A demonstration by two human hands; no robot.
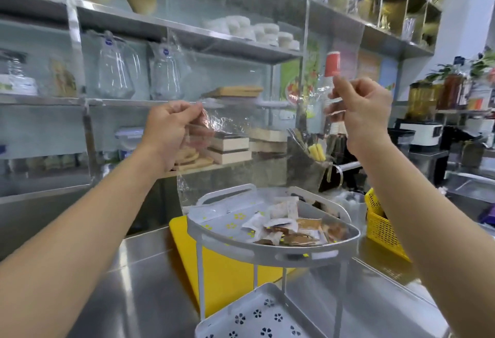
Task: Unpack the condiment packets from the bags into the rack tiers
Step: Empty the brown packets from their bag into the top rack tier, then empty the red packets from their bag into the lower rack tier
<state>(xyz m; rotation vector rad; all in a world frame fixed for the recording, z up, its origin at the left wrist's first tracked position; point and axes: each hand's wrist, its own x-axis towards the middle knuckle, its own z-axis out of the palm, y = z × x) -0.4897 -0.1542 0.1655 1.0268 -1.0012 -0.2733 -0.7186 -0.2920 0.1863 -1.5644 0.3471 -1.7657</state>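
head view: mid-frame, left hand point(171, 128) and right hand point(360, 108) pinch a clear crinkled plastic bag point(221, 123) with tightly curled fingers, above brown and white condiment packets point(290, 228) in the grey plastic rack tier point(267, 254).

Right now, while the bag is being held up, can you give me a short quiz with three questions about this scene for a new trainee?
1. True or false: the left hand and the right hand both hold the bag up over the top tier.
2. Where do the packets lie?
A. in the top tier
B. in the lower tier
C. in the yellow basket
3. What colour is the board on the counter?

Key: 1 true; 2 A; 3 yellow.
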